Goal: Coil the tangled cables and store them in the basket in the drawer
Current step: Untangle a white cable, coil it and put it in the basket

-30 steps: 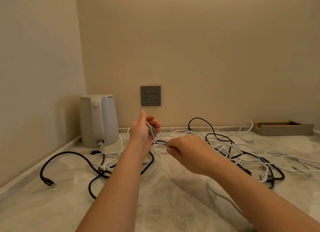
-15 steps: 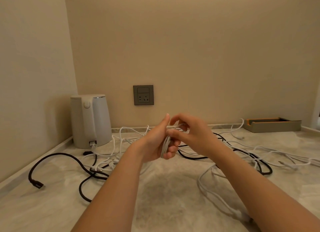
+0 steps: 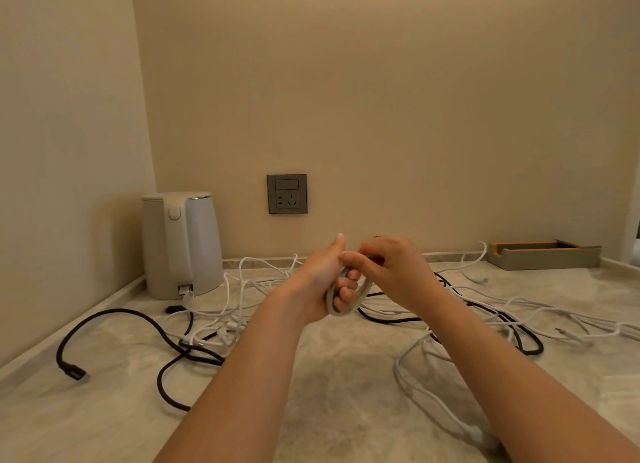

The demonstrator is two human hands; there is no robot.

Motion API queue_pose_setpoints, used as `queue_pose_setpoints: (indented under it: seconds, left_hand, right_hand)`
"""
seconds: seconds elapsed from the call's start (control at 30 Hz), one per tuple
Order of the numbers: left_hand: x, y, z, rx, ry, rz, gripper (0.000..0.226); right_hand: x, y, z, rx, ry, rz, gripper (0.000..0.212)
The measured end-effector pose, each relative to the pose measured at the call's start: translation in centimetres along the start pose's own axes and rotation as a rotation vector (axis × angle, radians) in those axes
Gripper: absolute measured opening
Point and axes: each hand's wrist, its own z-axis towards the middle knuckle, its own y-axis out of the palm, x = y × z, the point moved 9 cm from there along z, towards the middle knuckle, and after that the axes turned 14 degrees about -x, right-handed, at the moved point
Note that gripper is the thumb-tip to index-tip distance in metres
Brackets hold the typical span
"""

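Above the marble counter [image 3: 329,376], your left hand [image 3: 317,286] curls its fingers through a small white cable coil [image 3: 341,311], while your right hand [image 3: 393,272] pinches the coil's top; loose white and black cables [image 3: 207,341] sprawl around on the counter

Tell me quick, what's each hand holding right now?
Left hand: closed, fingers curled round the white cable coil.
Right hand: closed, pinching the top of the same coil.
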Motion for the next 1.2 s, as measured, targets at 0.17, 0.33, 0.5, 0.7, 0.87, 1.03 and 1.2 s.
queue_pose_setpoints:
  seconds: [0.17, 0.33, 0.5, 0.7, 0.87, 1.03, 1.2]
  left_hand:
    - [1.3, -1.0, -0.4, 0.128, 0.096, 0.192, 0.057]
    - [5.4, -0.5, -2.5, 0.517, 0.563, 0.712, 0.056]
    - [6.5, -0.5, -4.1, 0.613, 0.778, 0.790, 0.047]
    - [4.9, -1.2, -2.4, 0.478, 0.593, 0.709, 0.057]
    - [6.0, -2.7, -3.8, 0.644, 0.651, 0.782, 0.061]
    - [6.0, -1.8, -3.3, 0.545, 0.647, 0.700, 0.057]
    - [5.8, -3.8, -4.0, 0.603, 0.652, 0.428, 0.054]
  right_hand:
    - [0.3, 0.1, -0.1, 0.038, 0.019, 0.090, 0.065]
    - [1.3, -0.2, -0.3, 0.134, 0.072, 0.280, 0.060]
    - [1.3, -1.3, -1.1, 0.267, 0.137, 0.425, 0.053]
    - [1.7, -1.0, -1.3, 0.270, 0.166, 0.397, 0.056]
    - [2.0, 0.0, -0.7, 0.106, 0.187, 0.470, 0.053]
    - [3.4, -1.3, -1.0, 0.142, 0.240, 0.394, 0.046]
    - [3.1, 1.9, -0.7, -0.108, 0.319, 0.347, 0.044]
